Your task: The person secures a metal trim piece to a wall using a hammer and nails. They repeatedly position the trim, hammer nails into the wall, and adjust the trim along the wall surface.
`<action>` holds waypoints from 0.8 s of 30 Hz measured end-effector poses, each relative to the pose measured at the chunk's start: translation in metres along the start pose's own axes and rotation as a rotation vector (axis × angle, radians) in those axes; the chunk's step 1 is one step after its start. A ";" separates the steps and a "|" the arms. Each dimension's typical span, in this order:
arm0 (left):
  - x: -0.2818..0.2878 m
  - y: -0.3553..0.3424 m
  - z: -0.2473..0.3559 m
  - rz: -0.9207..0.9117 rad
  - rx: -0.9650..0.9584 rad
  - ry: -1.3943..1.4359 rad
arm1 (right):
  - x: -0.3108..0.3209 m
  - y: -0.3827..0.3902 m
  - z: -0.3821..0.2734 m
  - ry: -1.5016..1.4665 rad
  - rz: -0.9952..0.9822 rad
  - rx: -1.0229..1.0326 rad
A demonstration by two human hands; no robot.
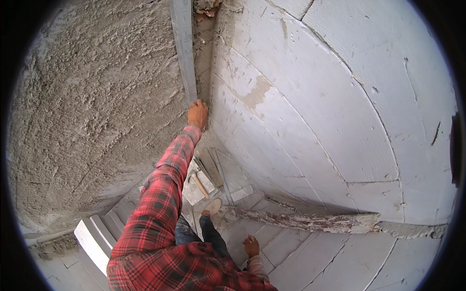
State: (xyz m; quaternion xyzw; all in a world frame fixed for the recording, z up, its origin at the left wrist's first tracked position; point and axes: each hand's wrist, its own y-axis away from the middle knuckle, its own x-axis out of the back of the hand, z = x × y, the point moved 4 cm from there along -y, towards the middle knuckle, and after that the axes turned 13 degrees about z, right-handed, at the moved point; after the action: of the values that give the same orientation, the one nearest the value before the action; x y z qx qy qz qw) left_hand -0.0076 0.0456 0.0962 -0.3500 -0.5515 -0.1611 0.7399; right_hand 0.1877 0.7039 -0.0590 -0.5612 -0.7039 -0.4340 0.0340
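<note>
Straightedge [182, 48] likely needs even support. Left hand [197, 115] grasps its near end; right hand [251, 246], fingers loosely curled, looks empty.

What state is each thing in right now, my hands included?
Left hand: closed at the lower end of the grey bar.
Grey bar: held beside the corner, far end out of view.
Right hand: lowered, fingers curled, nothing visible in it.
Hammer: lying on a pale slab, unheld.
Left wall: coated in rough plaster.
Right wall: mostly uncoated, seams showing.
</note>
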 end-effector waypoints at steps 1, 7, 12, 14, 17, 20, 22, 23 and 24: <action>-0.001 0.001 -0.002 -0.006 -0.047 -0.006 | 0.002 0.000 -0.001 -0.005 -0.009 -0.017; -0.002 0.007 -0.034 -0.057 -0.148 0.014 | 0.013 -0.005 -0.019 -0.055 -0.009 -0.021; -0.001 0.007 -0.059 0.044 -0.265 0.057 | 0.013 -0.003 -0.023 -0.050 0.015 0.009; -0.003 0.005 -0.066 0.086 -0.287 0.123 | 0.010 0.000 -0.018 0.000 0.032 -0.031; -0.006 0.005 -0.075 0.104 -0.285 0.259 | 0.003 0.003 -0.009 -0.023 0.027 -0.077; -0.001 0.009 -0.077 0.191 -0.327 0.305 | -0.002 0.005 -0.003 -0.026 0.029 -0.101; 0.000 0.011 -0.080 0.153 -0.248 0.320 | -0.005 0.006 -0.007 -0.043 0.010 -0.034; -0.001 0.012 -0.081 0.116 -0.204 0.326 | -0.005 0.006 -0.006 -0.025 0.024 -0.101; 0.000 0.013 -0.081 0.124 -0.196 0.348 | -0.007 0.007 -0.011 -0.028 0.001 -0.016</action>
State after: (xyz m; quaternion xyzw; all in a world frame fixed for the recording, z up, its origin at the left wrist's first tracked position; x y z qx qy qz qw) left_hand 0.0576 -0.0016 0.0801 -0.4203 -0.3743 -0.2260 0.7951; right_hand 0.1907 0.6914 -0.0518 -0.5679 -0.7004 -0.4319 0.0200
